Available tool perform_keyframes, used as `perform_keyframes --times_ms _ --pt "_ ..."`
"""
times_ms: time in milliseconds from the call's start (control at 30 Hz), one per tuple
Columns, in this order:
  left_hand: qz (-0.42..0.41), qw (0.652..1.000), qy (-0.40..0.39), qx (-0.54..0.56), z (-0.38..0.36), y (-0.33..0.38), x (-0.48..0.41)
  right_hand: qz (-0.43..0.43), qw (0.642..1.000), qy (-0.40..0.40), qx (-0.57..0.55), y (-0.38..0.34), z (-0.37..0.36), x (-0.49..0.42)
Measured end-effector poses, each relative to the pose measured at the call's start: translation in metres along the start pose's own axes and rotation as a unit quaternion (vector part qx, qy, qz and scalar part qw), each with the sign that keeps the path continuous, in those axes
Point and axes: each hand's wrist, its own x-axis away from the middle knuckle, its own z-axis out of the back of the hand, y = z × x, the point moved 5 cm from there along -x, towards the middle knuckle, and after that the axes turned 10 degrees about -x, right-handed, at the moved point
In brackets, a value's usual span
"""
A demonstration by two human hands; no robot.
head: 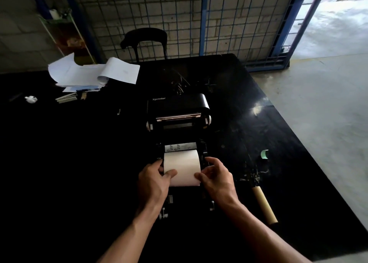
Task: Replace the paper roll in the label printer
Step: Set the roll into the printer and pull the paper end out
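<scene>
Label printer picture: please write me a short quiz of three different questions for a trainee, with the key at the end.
1. True or false: the lid of the label printer is closed.
2. What do the left hand and the right hand hold? A) white paper roll B) scissors C) a cable
3. Fill in: the cardboard core lies on the table on the printer's ____ side, as the person sees it.
Key: 1 false; 2 A; 3 right.

- paper roll (pixel 181 164): plain white
- label printer (pixel 177 103): black, white logo txt
- table (pixel 79 143): black w/ pale scratches
- cardboard tube (pixel 263 205): tan
- small scrap (pixel 264 154): prob. green
</scene>
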Motion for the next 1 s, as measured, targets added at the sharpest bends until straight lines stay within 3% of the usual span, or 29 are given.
perform_keyframes --times_ms 133,267,400,700,867,1000 --pt "-0.001 1.000 -0.010 -0.017 0.008 0.008 -0.010 0.085 0.987 0.033 0.129 -0.019 0.004 -0.002" --pt "0.049 0.997 -0.053 0.011 0.003 0.007 -0.011 0.138 0.969 -0.023 0.202 -0.032 -0.004 -0.004" --pt "0.080 0.995 -0.029 0.061 -0.002 0.002 -0.002 0.045 0.990 -0.023 0.133 -0.027 -0.005 -0.010" --pt "0.048 0.987 -0.026 0.150 -0.005 -0.003 0.013 -0.043 0.995 -0.010 -0.087 -0.006 0.000 -0.008" --pt "0.048 0.981 -0.027 0.184 -0.008 -0.006 0.015 -0.035 0.996 -0.007 -0.085 -0.003 -0.003 -0.008" --pt "0.103 0.968 -0.001 0.227 -0.013 -0.011 0.024 -0.015 0.998 -0.018 -0.052 -0.006 -0.004 -0.008"
